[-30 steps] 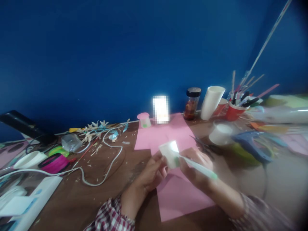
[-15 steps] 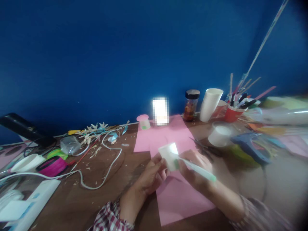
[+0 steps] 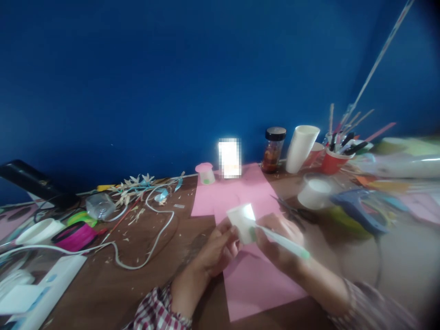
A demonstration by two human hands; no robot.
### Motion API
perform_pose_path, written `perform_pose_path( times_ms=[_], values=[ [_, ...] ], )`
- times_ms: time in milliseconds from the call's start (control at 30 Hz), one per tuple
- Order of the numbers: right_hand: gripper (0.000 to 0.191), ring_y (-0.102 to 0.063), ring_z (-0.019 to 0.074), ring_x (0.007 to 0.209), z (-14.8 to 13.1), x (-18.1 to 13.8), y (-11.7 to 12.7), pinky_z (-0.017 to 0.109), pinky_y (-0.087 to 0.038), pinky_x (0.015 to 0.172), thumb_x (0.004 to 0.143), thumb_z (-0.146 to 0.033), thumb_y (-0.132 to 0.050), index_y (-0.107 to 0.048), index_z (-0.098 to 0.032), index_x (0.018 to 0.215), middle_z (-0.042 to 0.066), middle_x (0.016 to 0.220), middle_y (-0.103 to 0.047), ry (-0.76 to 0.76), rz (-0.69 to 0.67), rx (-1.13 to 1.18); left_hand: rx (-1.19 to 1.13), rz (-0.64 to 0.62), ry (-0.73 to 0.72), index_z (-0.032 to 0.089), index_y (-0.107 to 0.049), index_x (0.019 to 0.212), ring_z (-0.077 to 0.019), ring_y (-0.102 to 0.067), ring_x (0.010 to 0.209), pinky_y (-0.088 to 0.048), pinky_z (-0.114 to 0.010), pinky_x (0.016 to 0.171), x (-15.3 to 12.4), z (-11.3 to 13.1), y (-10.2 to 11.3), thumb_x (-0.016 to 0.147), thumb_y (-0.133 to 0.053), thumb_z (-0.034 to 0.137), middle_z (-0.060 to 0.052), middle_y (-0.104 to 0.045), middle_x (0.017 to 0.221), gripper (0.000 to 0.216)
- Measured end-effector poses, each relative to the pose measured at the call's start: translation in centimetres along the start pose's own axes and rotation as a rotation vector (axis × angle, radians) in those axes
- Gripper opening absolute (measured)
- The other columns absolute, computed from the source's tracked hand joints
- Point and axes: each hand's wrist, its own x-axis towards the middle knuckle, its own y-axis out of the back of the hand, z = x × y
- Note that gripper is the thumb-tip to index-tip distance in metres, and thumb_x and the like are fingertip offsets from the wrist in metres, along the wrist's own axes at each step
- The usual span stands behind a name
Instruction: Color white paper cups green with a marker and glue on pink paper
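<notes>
A small white paper cup (image 3: 243, 223) with a green patch low on its right side is gripped at its left by my left hand (image 3: 220, 250). Against the cup's right side, my right hand (image 3: 280, 240) pinches a white pen with a green end (image 3: 287, 243); the pen's tip meets the cup or lies very near it. Both hands are above pink paper sheets (image 3: 261, 284). Farther back on the pink paper stands another small cup with a pink round top (image 3: 205, 173) and a green patch.
Scissors (image 3: 292, 211), a translucent cup (image 3: 314, 191) and a blue glue gun (image 3: 360, 211) lie to the right. Behind stand a dark-lidded jar (image 3: 273, 150), stacked white cups (image 3: 301, 149) and a red cup of pens (image 3: 335, 162). A white cable (image 3: 161, 238) and magenta tape roll (image 3: 74, 237) are left.
Hardly anything differs. Both hands keep the cup and pen in nearly the same place, and the view has shifted very slightly.
</notes>
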Motion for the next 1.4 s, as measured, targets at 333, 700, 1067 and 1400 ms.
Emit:
perform_pose_path(
  times_ms=[333, 700, 1067, 1400],
  values=[
    [0.011, -0.061, 0.0133, 0.056, -0.1, 0.3, 0.2, 0.023, -0.049, 0.056, 0.088, -0.022, -0.056, -0.061, -0.019, 0.079, 0.001, 0.064, -0.064, 0.012, 0.026, 0.038, -0.005, 0.015, -0.010, 0.018, -0.069, 0.101, -0.0173, -0.063, 0.092, -0.043, -0.029, 0.088, 0.1, -0.1, 0.2, 0.073, -0.077, 0.032, -0.006, -0.071, 0.094, 0.033],
    [0.011, -0.058, 0.0129, 0.055, 0.3, -0.1, -0.2, 0.023, -0.048, 0.056, 0.086, -0.021, -0.057, -0.060, -0.020, 0.076, 0.000, 0.063, -0.061, 0.008, 0.048, 0.022, -0.032, 0.014, -0.011, 0.019, -0.069, 0.100, -0.0162, -0.064, 0.091, -0.044, -0.026, 0.086, 0.2, -0.3, 0.4, 0.076, -0.075, 0.030, -0.005, -0.071, 0.096, 0.028],
    [0.022, -0.060, 0.0119, 0.049, -2.1, 1.6, 1.5, 0.024, -0.051, 0.052, 0.077, -0.005, -0.049, -0.053, -0.024, 0.068, -0.002, 0.060, -0.065, 0.217, 0.048, 0.173, -0.253, 0.181, 0.020, 0.015, -0.068, 0.100, -0.0208, -0.066, 0.094, -0.049, -0.034, 0.091, 0.5, 0.1, 0.9, 0.072, -0.079, 0.029, -0.008, -0.072, 0.098, 0.033],
    [0.015, -0.057, 0.0108, 0.050, -0.9, 0.8, 0.4, 0.021, -0.047, 0.052, 0.082, -0.011, -0.053, -0.056, -0.021, 0.071, -0.001, 0.057, -0.060, 0.058, 0.063, 0.093, -0.073, 0.071, -0.009, 0.017, -0.070, 0.095, -0.0185, -0.065, 0.086, -0.049, -0.029, 0.079, 0.3, -0.2, 0.4, 0.078, -0.073, 0.032, -0.006, -0.071, 0.091, 0.023]
  ],
)
